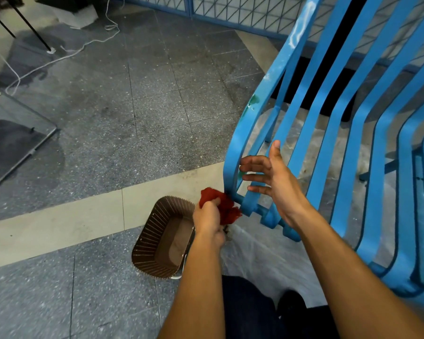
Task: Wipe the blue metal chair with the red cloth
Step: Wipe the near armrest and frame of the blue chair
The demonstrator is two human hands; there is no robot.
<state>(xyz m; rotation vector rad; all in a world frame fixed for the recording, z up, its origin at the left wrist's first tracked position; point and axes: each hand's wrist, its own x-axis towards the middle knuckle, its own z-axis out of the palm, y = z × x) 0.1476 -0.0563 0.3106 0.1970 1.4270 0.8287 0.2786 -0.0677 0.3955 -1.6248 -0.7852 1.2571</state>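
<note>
The blue metal chair [348, 133], built of curved flat slats, fills the right side of the head view. My left hand [209, 217] grips the bunched red cloth [220, 203] and holds it against the front lower end of the chair's outermost left slat. My right hand [267, 174] hovers over the front of the seat with fingers spread and straight, their tips at the inner face of that outer slat. It holds nothing.
A brown slatted plastic basket [157, 238] stands on the tiled floor just left of my left forearm. A clear plastic sheet [255, 245] lies under the chair. A white cord [59, 55] and black stand legs lie far left; a blue mesh fence [230, 8] runs behind.
</note>
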